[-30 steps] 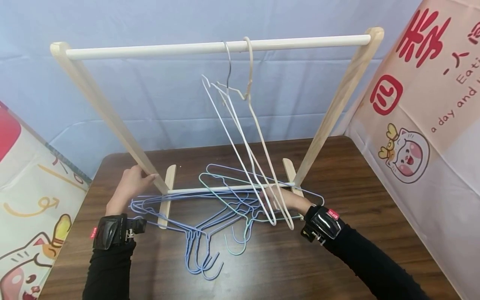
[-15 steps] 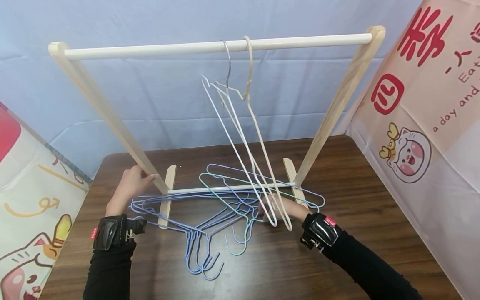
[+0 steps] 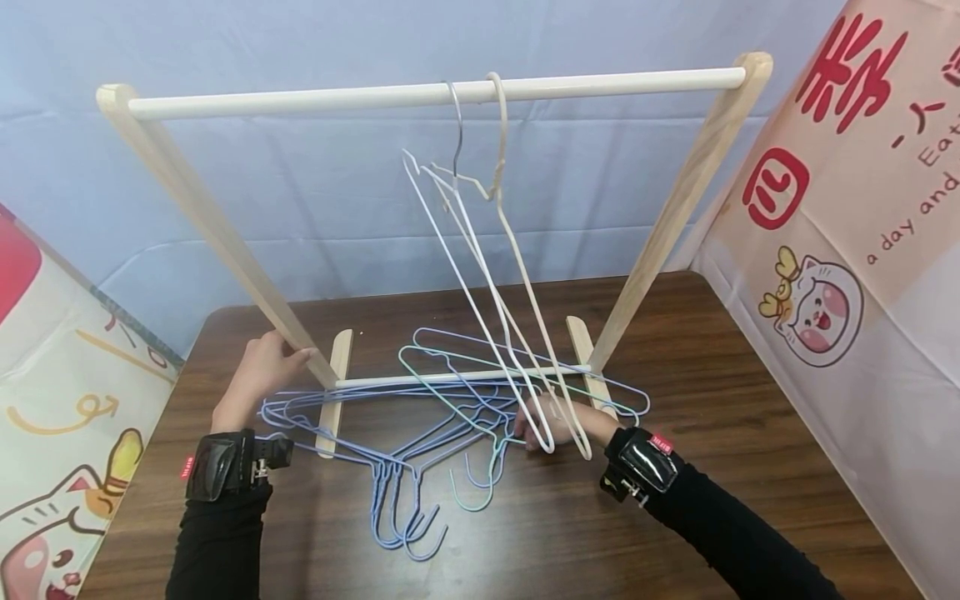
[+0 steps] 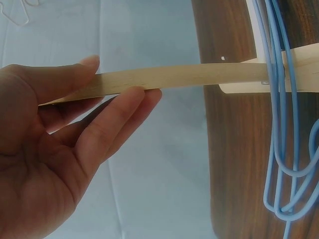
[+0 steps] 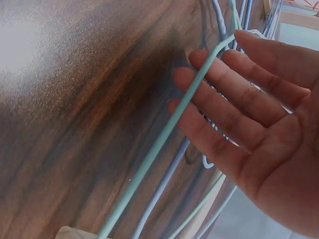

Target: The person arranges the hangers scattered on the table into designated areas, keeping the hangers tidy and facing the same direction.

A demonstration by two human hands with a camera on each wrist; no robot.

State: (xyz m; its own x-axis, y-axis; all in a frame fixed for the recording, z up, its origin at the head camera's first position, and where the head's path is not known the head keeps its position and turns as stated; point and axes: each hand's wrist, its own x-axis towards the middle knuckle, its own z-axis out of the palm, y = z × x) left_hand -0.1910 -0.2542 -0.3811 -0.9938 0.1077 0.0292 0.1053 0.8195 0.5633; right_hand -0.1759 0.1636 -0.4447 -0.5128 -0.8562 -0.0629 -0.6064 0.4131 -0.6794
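Observation:
In the head view, a wooden clothes rack stands on the table. My left hand (image 3: 258, 379) grips its left post (image 3: 216, 227); the left wrist view shows the thumb on one side of the post (image 4: 164, 77) and fingers on the other. Partly behind two hanging hangers, my right hand (image 3: 568, 417) holds a mint-green clothes hanger (image 3: 442, 400). In the right wrist view, that hanger's wire (image 5: 147, 164) crosses the fingers, with the thumb tip against it. Several blue clothes hangers (image 3: 393, 461) lie heaped around the rack's lower bar, hooks toward me.
From the rack's top bar (image 3: 300, 102) hang a white hanger with a metal hook (image 3: 458, 125) and a cream hanger (image 3: 500, 142). Dark wood table (image 3: 360, 575) lies underneath. Cloth backdrops close in the back and both sides.
My right hand has drawn slightly left and toward me, and the mint-green hanger's right end has shifted up. The hanging hangers swing a little. My left hand stays on the post.

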